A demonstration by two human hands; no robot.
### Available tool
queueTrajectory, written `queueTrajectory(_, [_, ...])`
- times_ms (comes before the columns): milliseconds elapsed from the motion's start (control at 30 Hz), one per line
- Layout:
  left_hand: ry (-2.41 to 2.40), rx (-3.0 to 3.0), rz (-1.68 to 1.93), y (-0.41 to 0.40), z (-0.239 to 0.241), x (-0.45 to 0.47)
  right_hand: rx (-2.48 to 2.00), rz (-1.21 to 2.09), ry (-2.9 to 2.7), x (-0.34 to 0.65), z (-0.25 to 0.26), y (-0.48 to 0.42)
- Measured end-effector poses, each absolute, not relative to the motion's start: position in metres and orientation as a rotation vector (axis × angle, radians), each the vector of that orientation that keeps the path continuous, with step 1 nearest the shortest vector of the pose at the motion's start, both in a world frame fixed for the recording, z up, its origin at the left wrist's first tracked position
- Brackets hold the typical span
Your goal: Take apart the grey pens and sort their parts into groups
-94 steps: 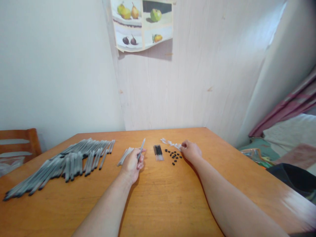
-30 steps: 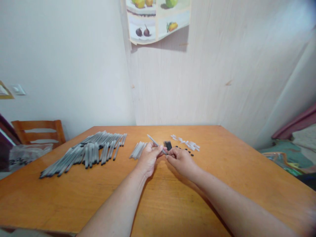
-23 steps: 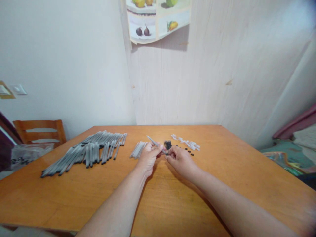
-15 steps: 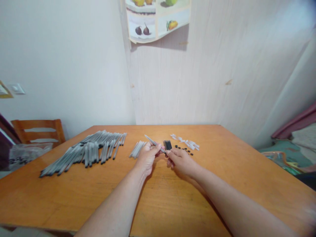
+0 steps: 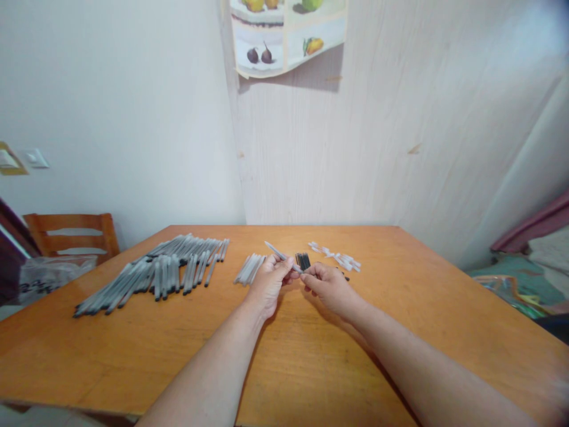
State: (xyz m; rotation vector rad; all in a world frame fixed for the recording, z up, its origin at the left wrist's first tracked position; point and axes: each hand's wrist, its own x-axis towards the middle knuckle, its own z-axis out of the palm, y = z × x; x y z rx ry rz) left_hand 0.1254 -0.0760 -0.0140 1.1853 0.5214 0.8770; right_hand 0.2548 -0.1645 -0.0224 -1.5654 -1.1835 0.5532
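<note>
My left hand [image 5: 271,281] is closed around a clear-grey pen [image 5: 276,250], which slants with its upper end to the far left. At the pen's lower end my right hand [image 5: 326,284] has its fingertips pinched together; whatever small piece they hold is too hidden to name. Just beyond the hands lies a row of thin black refills [image 5: 303,261]. Small black end plugs [image 5: 347,277] lie partly hidden behind my right hand. Left of my left hand rests a group of pale pen barrels [image 5: 249,270].
A large pile of grey pens with black ends [image 5: 173,267] covers the left of the wooden table [image 5: 284,367]. Clear pen caps [image 5: 347,261] are scattered at the back right. A wooden chair [image 5: 71,237] and a plastic bag [image 5: 53,273] stand beyond the left edge.
My right hand has shifted slightly up and to the right at the pen's lower end, covering most of the black plugs. The left hand keeps its hold on the pen.
</note>
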Motion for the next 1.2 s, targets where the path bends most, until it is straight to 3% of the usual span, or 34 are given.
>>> queueTrajectory(133, [0.442,1.142,0.828,-0.0775,-0.0131,0.1248,-1.515,0.588,-1.185,0.2545,-0.0209,-0.1655])
queueTrajectory(467, [0.535,1.184,0.873,-0.076,-0.0135,0.1253,-1.618,0.272,-1.294,0.2517,-0.018,-0.1674])
queueTrajectory(767, [0.528,1.196,0.878,-0.0744,-0.014,0.1251,-1.528,0.637,-1.236,0.252,-0.0212,-0.1674])
queueTrajectory(1200, [0.564,1.197,0.895,-0.0772,-0.0141,0.1268,-1.612,0.311,-1.276,0.2516,-0.0211,-0.1654])
